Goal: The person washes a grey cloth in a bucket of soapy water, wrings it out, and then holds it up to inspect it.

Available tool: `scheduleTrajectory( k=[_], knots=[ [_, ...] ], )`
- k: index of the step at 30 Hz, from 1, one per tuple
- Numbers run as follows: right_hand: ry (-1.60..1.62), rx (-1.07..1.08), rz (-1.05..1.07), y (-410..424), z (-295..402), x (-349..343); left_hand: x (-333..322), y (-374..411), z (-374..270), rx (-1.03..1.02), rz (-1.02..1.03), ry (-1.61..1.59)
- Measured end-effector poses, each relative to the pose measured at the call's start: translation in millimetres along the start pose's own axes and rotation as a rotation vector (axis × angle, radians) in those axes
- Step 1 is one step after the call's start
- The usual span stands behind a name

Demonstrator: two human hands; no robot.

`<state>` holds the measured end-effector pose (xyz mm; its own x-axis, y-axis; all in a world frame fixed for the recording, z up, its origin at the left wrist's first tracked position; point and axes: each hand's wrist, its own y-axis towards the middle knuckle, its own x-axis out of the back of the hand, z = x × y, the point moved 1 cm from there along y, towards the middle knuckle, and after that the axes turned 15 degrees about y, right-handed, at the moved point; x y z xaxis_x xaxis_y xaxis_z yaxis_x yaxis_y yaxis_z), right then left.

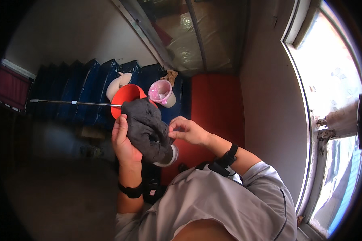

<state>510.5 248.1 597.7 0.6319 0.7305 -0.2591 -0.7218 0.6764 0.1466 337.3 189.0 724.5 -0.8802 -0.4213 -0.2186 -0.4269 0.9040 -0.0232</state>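
A bunched dark grey soft fabric piece (144,129) with folds and a gap in its middle hangs before my chest. My left hand (123,140) grips its left side, thumb up over the edge. At its right edge, the thumb and fingertips of my right hand (187,129) pinch the fabric. Beyond it an orange-red bucket (126,95) lies tilted, partly covered by the fabric. A thin metal pole (96,104) runs leftward from behind the fabric across the bucket's mouth.
Blue stairs (89,87) with worn edges run off to the left. A pale bin (170,101) with a pink liner and a white soft object (120,84) stand by the bucket. Red flooring (217,99) lies right, beside a wall and a bright window (328,69).
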Motion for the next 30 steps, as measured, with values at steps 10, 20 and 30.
scheduleTrajectory(
  k=[10,20,30],
  knots=[
    [0.084,0.024,-0.046,10,2,-15,9,-1,-1,0.002,0.014,-0.043],
    [0.655,0.022,-0.293,15,7,-2,37,-4,-8,0.016,-0.086,0.048],
    [0.805,-0.533,0.186,-7,20,19,82,-7,-28,-0.002,-0.270,0.096]
  ],
)
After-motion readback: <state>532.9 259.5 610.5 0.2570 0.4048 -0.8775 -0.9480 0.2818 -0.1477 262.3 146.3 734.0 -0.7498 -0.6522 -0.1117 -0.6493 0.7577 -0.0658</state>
